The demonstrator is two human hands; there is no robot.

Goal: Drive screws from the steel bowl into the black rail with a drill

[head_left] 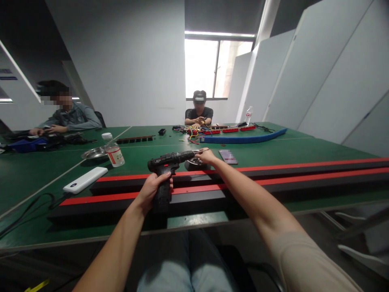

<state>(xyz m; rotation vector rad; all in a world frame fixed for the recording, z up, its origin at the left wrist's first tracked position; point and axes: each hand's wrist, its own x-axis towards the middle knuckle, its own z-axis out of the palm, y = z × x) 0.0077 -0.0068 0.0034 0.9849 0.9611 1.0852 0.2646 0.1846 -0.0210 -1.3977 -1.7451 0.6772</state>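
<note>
My left hand (154, 187) is wrapped round the grip of a black cordless drill (170, 159), held level with its bit pointing right. At the bit end, my right hand (207, 156) has its fingers pinched together, above the rim of a small metal bowl (192, 166). What lies between those fingers is too small to make out. The bowl contains small pieces, partly hidden by my hand and the drill. Below the drill, two long black bars with red top strips (100, 198) lie side by side across the green table (142, 154).
A phone (227, 157) lies right of the bowl. To the left are a white power bank (85, 180) with a cable, a bottle (114, 152) and a metal dish (94, 153). Further back, a blue strip (243, 139) and wires lie before a person (199, 113); another person (71, 115) sits left.
</note>
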